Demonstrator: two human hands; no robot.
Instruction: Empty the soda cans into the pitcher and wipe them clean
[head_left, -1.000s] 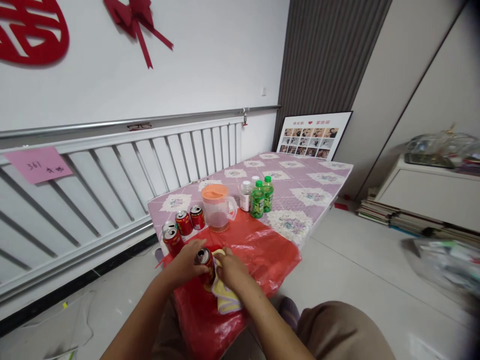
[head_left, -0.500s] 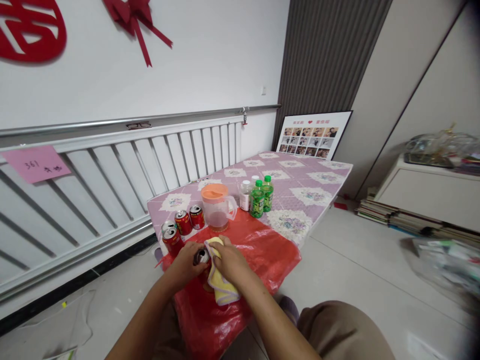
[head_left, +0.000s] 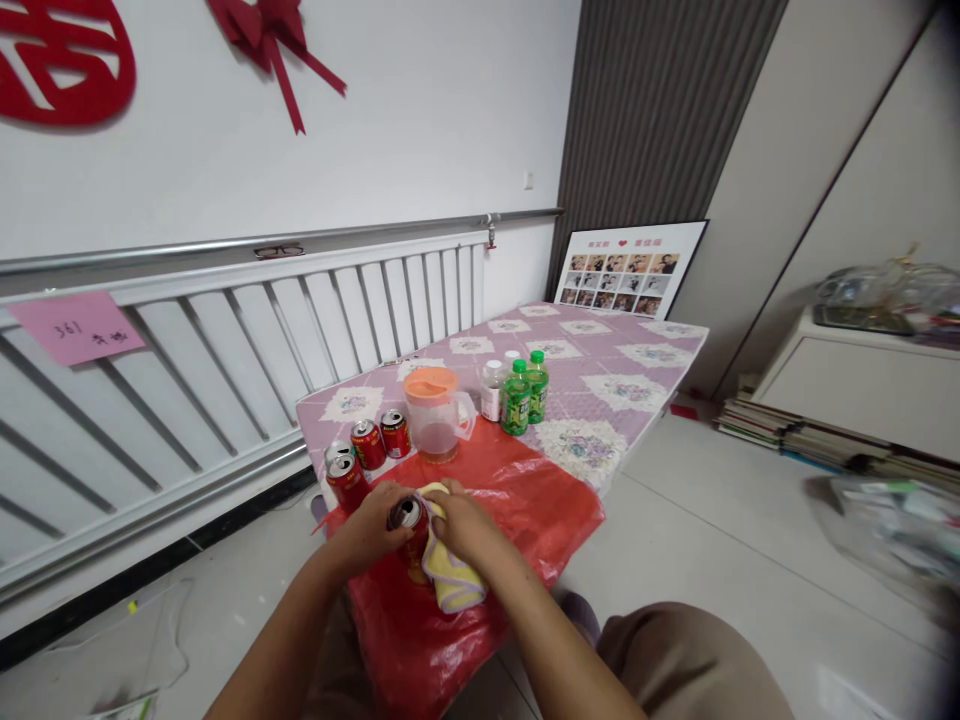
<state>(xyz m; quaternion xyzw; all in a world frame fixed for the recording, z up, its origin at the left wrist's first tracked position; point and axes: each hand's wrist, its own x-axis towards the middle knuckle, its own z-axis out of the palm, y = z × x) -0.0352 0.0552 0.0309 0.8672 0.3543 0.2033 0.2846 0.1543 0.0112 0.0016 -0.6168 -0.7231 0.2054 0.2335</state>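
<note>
My left hand (head_left: 377, 527) is wrapped round a red drink can (head_left: 416, 550), whose opened top faces up toward me. A yellow cloth (head_left: 452, 580) with a pale purple edge is bunched in my right hand (head_left: 459, 520), pressed against the can's right side. Both hands are over a red plastic sheet (head_left: 517, 480) spread on the near end of the table. Beyond my left hand stand several more cans, among them a red can (head_left: 346, 484) closest to it. A clear pitcher (head_left: 435, 425) with an orange lid stands just behind the sheet's far edge, with a little liquid at its bottom.
Green-capped bottles (head_left: 516, 400) and white-capped bottles (head_left: 491, 392) stand right of the pitcher on the flowered tablecloth (head_left: 592, 385). A white radiator (head_left: 390, 300) runs along the table's left side. Stacked books (head_left: 780, 435) lie on the floor at right, beside a cabinet (head_left: 862, 385).
My right hand and the cloth have shifted slightly right, so more of the can's red side shows. My left hand keeps its grip on the can.
</note>
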